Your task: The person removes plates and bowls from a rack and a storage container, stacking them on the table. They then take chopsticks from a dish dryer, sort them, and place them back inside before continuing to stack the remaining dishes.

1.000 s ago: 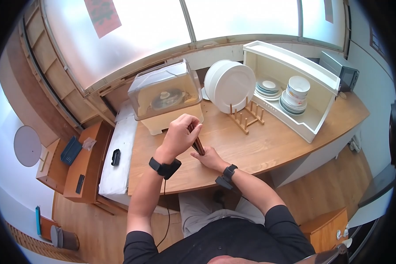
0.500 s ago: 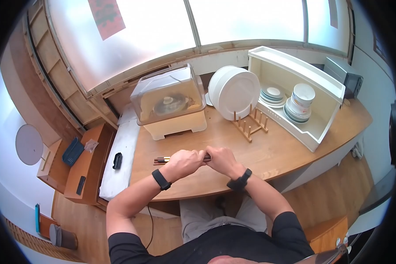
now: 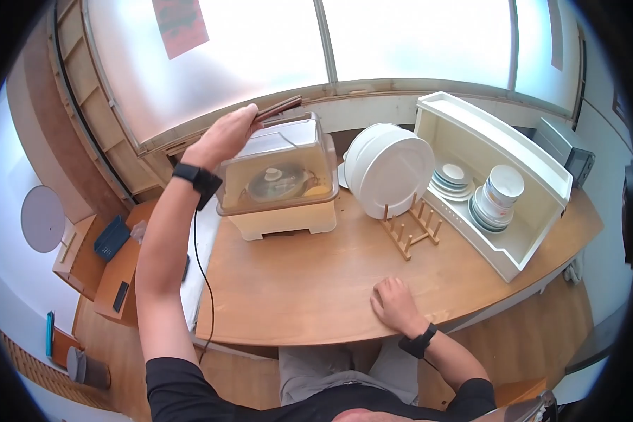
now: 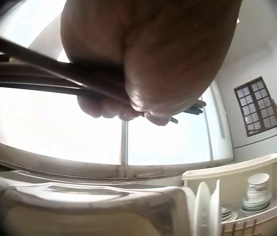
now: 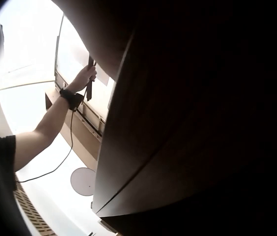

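Note:
A bundle of dark chopsticks (image 3: 280,108) is gripped in my left hand (image 3: 226,136), raised over the left part of a dish box (image 3: 281,204) with a clear lid. In the left wrist view the chopsticks (image 4: 35,71) run through the curled fingers and poke out on the far side. Through the lid a pot lid with a round knob (image 3: 274,181) shows inside the box. My right hand (image 3: 395,304) rests on the wooden table (image 3: 295,288) near its front edge, fingers loosely bent and holding nothing.
Large white plates (image 3: 394,172) stand upright behind a wooden peg rack (image 3: 411,231). To the right, a cream cabinet (image 3: 499,133) lies open with stacked bowls (image 3: 503,186) and small plates (image 3: 451,181). A black cable (image 3: 202,274) hangs from my left wrist.
Both hands were together at the chopsticks over the table. The left hand has lifted the bundle up and away to the dish box; the right has let go and come down on the table.

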Demonstrator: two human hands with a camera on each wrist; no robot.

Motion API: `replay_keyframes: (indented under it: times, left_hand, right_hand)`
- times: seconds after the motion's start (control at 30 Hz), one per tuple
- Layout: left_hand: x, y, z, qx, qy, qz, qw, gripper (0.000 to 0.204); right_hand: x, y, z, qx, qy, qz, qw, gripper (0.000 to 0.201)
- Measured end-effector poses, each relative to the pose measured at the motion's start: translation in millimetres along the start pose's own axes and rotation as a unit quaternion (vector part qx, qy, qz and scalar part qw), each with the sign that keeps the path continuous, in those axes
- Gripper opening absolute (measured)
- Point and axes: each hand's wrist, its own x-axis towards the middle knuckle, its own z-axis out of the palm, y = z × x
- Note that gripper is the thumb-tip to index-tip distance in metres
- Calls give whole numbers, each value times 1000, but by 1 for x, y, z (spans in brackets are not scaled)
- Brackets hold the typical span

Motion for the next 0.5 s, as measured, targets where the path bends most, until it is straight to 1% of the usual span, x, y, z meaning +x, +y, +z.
replay_keyframes:
  times: [0.13,0.27,0.3,0.4,0.43,0.47,0.5]
  left_hand:
    - [64,-26,37,48,-48,16,998,22]
    - [101,-35,75,74,-131,-54,987,23]
    - [108,-37,84,89,-165,-92,978,24]
    - [116,-37,98,95,-192,-129,968,27]
    - [118,-33,94,88,-222,-152,959,30]
    - [122,-46,105,84,-209,-143,964,30]
    - [125,-69,119,80,-196,-136,968,31]
  right_hand:
    - [5,0,-2,-1,-21,9,1000,20]
    - [11,1,-6,10,-36,15,999,21]
    - [11,3,-5,17,-43,19,999,21]
    - [14,2,-6,6,-44,17,999,21]
    - [16,2,-7,6,-37,13,999,22]
    - [17,2,-7,8,-43,16,999,21]
    - [18,3,-8,10,-48,19,999,21]
